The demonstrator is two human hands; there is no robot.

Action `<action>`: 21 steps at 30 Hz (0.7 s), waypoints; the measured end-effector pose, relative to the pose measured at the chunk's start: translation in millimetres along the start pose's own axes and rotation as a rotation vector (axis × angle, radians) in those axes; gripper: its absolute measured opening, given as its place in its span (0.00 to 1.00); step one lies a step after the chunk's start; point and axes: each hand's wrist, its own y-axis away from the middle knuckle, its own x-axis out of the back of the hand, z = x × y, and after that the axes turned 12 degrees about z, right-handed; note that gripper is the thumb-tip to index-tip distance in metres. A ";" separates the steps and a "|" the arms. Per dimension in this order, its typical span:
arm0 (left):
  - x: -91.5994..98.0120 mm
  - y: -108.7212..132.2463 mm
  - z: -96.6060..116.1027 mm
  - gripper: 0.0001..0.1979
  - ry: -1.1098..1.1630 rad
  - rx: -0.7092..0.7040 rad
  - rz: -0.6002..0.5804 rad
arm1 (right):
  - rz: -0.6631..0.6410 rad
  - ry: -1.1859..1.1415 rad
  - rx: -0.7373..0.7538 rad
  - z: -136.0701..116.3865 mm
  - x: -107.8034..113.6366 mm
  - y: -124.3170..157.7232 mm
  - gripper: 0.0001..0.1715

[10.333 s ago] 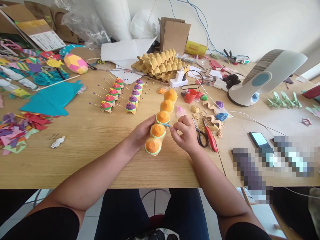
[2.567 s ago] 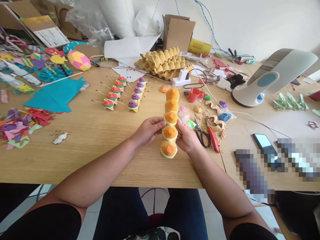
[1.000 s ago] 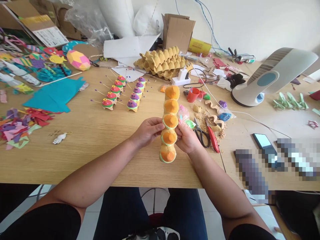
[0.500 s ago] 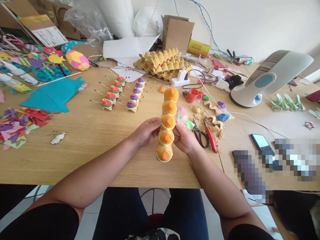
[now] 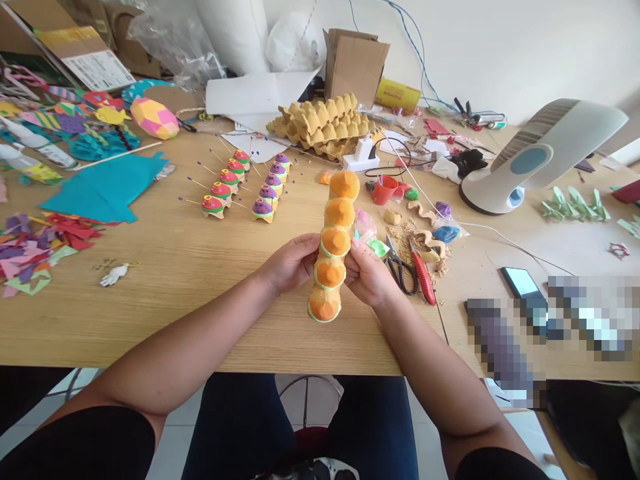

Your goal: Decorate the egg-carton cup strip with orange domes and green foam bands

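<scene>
Between my two hands I hold up an egg-carton strip (image 5: 332,241), a row of bumps capped in orange with pale green edging on the lower ones. My left hand (image 5: 297,263) grips its left side, fingers partly hidden behind it. On the right side my right hand (image 5: 369,272) closes on the same strip, with a small light-blue tip showing by the thumb. Beyond my left hand stand a red-and-green decorated strip (image 5: 220,193) and a purple-and-green one (image 5: 270,190), both with thin pins sticking out. Scissors (image 5: 400,267) lie just right of my right hand.
A red cutter (image 5: 424,277), carton scraps and a red cup (image 5: 385,191) are on the right. Behind stand stacked egg trays (image 5: 325,123) and a power adapter (image 5: 363,160). A white lamp-like device (image 5: 540,153) rises at right; teal felt (image 5: 107,187) and paper scraps (image 5: 45,247) lie left.
The orange-capped strip has tilted slightly, its lower end shifting a little left and its upper end a little right. Both hands keep hold of it.
</scene>
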 end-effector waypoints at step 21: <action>0.5 -3.0 -4.5 0.16 -0.012 0.029 0.004 | 0.053 0.019 0.020 0.7 4.2 -4.3 0.33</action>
